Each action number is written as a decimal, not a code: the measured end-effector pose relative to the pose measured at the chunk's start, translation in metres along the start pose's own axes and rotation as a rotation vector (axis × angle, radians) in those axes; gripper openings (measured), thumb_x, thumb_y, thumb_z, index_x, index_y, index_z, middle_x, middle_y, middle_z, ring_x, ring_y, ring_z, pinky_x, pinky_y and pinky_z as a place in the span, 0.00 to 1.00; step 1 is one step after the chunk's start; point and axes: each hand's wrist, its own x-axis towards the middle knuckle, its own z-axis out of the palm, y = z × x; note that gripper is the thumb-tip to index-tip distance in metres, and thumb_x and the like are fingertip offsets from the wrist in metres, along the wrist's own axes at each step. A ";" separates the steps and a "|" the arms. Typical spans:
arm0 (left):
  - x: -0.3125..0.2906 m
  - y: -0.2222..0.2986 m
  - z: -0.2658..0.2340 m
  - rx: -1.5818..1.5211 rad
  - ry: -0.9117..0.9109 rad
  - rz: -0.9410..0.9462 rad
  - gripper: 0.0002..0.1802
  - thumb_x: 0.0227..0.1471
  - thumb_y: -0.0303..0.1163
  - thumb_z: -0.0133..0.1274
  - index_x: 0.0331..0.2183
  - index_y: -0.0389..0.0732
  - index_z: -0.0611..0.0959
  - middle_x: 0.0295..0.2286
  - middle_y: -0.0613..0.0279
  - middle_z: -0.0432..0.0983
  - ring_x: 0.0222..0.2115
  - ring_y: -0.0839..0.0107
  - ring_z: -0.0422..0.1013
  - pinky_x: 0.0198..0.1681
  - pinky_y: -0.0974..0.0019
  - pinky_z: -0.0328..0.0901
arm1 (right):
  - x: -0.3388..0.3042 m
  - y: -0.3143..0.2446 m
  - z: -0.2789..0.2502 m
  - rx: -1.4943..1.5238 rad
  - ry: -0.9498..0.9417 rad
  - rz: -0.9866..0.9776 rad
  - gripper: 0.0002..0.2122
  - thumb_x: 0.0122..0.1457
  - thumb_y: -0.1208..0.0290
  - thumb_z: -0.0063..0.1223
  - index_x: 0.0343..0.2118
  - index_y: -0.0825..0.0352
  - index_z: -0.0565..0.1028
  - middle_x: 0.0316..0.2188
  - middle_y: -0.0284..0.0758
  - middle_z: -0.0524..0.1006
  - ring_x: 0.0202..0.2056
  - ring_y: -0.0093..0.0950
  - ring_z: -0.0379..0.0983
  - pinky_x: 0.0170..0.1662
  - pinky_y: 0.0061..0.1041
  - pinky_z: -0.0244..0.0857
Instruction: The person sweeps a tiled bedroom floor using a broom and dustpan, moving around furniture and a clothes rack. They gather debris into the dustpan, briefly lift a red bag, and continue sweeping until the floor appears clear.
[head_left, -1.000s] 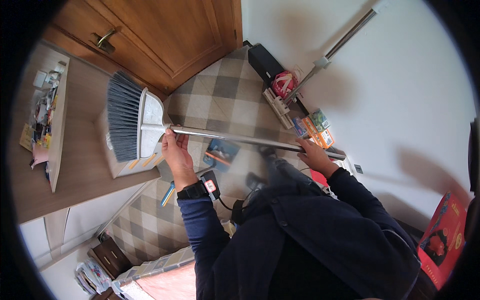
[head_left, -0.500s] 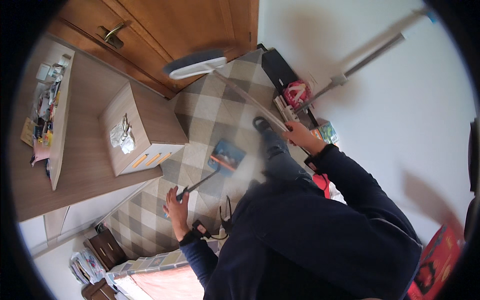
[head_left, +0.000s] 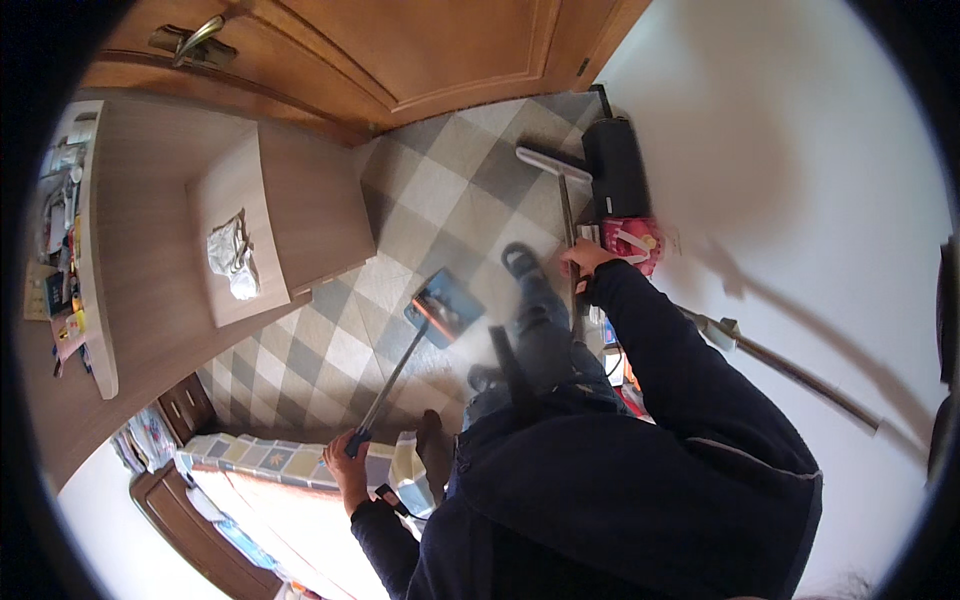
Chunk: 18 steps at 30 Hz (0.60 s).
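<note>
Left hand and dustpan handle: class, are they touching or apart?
Touching: the head view shows the left hand closed around the upper end of the dustpan handle.

Both hands (head_left: 346,468) (head_left: 590,257) curl into grips, well apart

Obscured and cropped parts.
Blue dustpan (head_left: 466,302) blurred inside; wooden door (head_left: 440,50) cut off above; metal pole (head_left: 800,373) partly hidden behind right sleeve (head_left: 645,325).

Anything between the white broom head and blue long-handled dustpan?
Nothing visible straight between the white broom head and blue long-handled dustpan but grey checkered floor; the dark shoe stands just right of that line.
</note>
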 end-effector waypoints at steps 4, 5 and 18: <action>-0.006 0.014 0.009 0.048 -0.061 -0.129 0.23 0.34 0.34 0.65 0.38 0.46 0.80 0.35 0.61 0.75 0.40 0.58 0.68 0.47 0.55 0.57 | -0.003 -0.004 0.005 0.039 -0.069 0.303 0.18 0.46 0.75 0.52 0.44 0.67 0.69 0.17 0.36 0.71 0.16 0.30 0.68 0.16 0.29 0.59; -0.007 0.016 0.008 0.043 -0.076 -0.140 0.24 0.34 0.34 0.64 0.40 0.46 0.79 0.36 0.61 0.75 0.41 0.57 0.67 0.48 0.55 0.56 | -0.007 -0.009 0.009 0.283 -0.038 0.360 0.22 0.45 0.76 0.53 0.47 0.65 0.67 0.17 0.36 0.71 0.17 0.30 0.68 0.17 0.29 0.60; 0.111 0.136 0.012 -0.403 -0.114 0.102 0.19 0.48 0.25 0.51 0.45 0.38 0.75 0.44 0.49 0.71 0.47 0.54 0.67 0.51 0.60 0.60 | -0.060 -0.024 0.029 -0.322 -0.267 -0.060 0.12 0.49 0.76 0.52 0.39 0.63 0.70 0.35 0.33 0.67 0.37 0.31 0.68 0.32 0.39 0.68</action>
